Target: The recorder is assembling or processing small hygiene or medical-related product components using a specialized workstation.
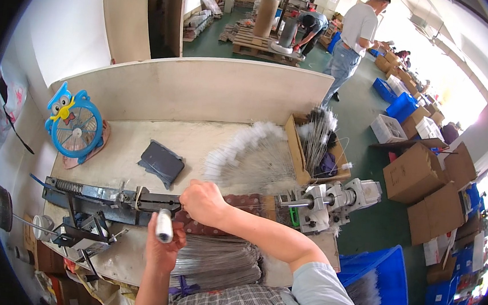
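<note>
My left hand (162, 249) grips a small white roll (163, 226) and holds it upright just below a dark metal rail (108, 199) on the workbench. My right hand (203, 202) is closed at the rail's right end; thin wire runs from there toward a grey metal machine head (332, 202), but what the fingers grip is hidden. A bundle of straight grey wires (218, 262) lies under my forearms. Behind the hands a fan of white-tipped wire brushes (252, 156) is spread on the bench.
A cardboard box (297, 151) of brushes stands at the bench's right end, a dark pouch (162, 162) in the middle, a blue owl-shaped fan (74, 125) at the left. A blue crate (380, 283) sits at lower right. Cartons fill the floor to the right. Two people work in the background.
</note>
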`<action>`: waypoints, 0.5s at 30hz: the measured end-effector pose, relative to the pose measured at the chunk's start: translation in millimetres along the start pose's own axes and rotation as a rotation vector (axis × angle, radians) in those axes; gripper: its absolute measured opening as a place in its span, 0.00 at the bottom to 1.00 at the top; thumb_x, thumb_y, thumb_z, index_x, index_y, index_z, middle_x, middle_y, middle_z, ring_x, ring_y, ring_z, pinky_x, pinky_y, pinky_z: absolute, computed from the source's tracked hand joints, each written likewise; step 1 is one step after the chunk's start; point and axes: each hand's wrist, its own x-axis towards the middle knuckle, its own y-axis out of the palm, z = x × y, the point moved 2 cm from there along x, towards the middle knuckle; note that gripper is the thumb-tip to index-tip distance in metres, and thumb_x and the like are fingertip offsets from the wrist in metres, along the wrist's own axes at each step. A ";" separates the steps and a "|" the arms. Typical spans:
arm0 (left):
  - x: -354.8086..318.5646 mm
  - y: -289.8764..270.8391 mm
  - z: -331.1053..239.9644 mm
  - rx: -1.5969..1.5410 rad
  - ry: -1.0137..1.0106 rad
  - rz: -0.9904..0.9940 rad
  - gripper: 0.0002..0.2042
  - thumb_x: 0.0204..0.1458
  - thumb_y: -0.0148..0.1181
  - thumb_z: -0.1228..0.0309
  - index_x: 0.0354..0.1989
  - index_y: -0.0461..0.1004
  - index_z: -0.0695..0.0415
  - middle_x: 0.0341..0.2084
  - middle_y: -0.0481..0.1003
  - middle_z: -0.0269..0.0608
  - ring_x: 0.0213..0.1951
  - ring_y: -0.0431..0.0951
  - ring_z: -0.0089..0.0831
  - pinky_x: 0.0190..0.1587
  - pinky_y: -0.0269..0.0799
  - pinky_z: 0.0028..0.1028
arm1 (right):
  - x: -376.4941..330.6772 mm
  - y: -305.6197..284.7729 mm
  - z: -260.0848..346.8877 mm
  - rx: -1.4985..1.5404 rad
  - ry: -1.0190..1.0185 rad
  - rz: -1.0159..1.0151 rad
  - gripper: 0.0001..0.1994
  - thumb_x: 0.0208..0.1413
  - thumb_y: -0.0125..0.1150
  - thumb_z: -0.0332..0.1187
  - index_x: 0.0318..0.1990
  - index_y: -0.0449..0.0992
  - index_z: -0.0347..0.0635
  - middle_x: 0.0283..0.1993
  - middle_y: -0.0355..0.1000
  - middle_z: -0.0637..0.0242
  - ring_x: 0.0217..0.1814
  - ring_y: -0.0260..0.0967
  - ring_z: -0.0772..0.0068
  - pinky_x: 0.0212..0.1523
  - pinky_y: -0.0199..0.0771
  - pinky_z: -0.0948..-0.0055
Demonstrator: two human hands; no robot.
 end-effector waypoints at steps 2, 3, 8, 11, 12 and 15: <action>5.1 14.8 5.8 -0.046 0.006 -0.200 0.22 0.54 0.50 0.50 0.25 0.74 0.59 0.18 0.73 0.38 0.22 0.73 0.27 0.23 0.69 0.27 | -0.4 2.9 -2.9 -0.013 0.012 0.006 0.04 0.38 0.59 0.33 0.19 0.76 0.45 0.22 0.72 0.66 0.38 0.69 0.62 0.33 0.72 0.63; 10.1 9.6 12.0 0.170 0.075 -0.145 0.21 0.54 0.52 0.52 0.24 0.75 0.59 0.17 0.74 0.38 0.20 0.73 0.26 0.23 0.69 0.26 | -1.2 1.5 -3.9 -0.010 0.013 0.001 0.04 0.38 0.58 0.33 0.19 0.76 0.45 0.22 0.72 0.66 0.37 0.69 0.61 0.33 0.72 0.63; 28.8 -19.2 16.6 1.071 0.159 -0.197 0.19 0.45 0.65 0.59 0.17 0.77 0.66 0.12 0.73 0.36 0.17 0.69 0.19 0.21 0.63 0.21 | -1.3 -6.1 0.9 0.007 -0.015 0.029 0.06 0.38 0.58 0.32 0.21 0.78 0.41 0.26 0.73 0.60 0.38 0.70 0.58 0.33 0.73 0.64; 29.3 -20.3 18.2 1.047 0.257 -0.181 0.19 0.46 0.65 0.59 0.18 0.77 0.65 0.12 0.73 0.35 0.17 0.68 0.18 0.21 0.62 0.20 | -5.2 -0.7 -1.5 0.013 -0.065 -0.005 0.06 0.38 0.58 0.33 0.21 0.78 0.41 0.25 0.73 0.62 0.40 0.69 0.59 0.33 0.73 0.64; 32.4 -28.7 25.1 0.920 0.226 -0.136 0.17 0.47 0.63 0.61 0.21 0.77 0.66 0.15 0.74 0.34 0.20 0.68 0.17 0.24 0.63 0.19 | -6.0 -4.3 -1.0 0.038 -0.047 0.048 0.06 0.38 0.58 0.34 0.22 0.78 0.43 0.26 0.73 0.64 0.40 0.69 0.60 0.35 0.73 0.64; 27.8 -8.4 30.3 0.715 0.173 -0.085 0.14 0.52 0.57 0.64 0.34 0.75 0.65 0.27 0.76 0.39 0.30 0.73 0.21 0.32 0.68 0.22 | -20.6 -22.7 -12.2 0.123 -0.146 -0.106 0.06 0.42 0.58 0.34 0.26 0.78 0.45 0.28 0.73 0.67 0.40 0.69 0.62 0.36 0.72 0.65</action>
